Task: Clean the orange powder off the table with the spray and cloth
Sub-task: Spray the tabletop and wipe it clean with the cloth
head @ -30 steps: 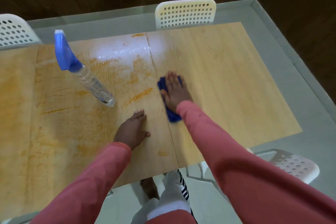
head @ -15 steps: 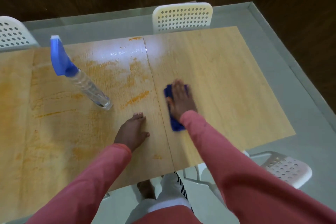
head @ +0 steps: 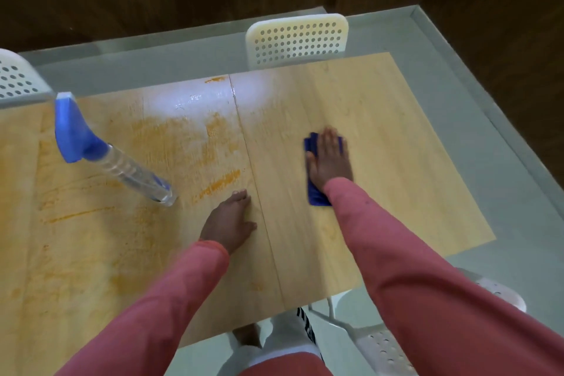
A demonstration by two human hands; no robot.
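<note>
My right hand (head: 330, 162) presses flat on a dark blue cloth (head: 316, 198) on the right half of the wooden table (head: 412, 162). Most of the cloth is hidden under the palm. My left hand (head: 227, 223) rests flat on the table near the middle seam. A clear spray bottle (head: 134, 175) with a blue trigger head stands to the left of my left hand. Orange powder smears (head: 216, 185) cover the left half of the table; the right half looks mostly free of them.
A white perforated chair (head: 297, 38) stands at the far side of the table, another chair (head: 15, 76) at the far left, and a third chair (head: 387, 348) at the near right. A wet, shiny patch (head: 195, 98) lies near the far edge.
My right hand has slid the cloth to the right, away from the middle seam. My left hand and the spray bottle have stayed in place.
</note>
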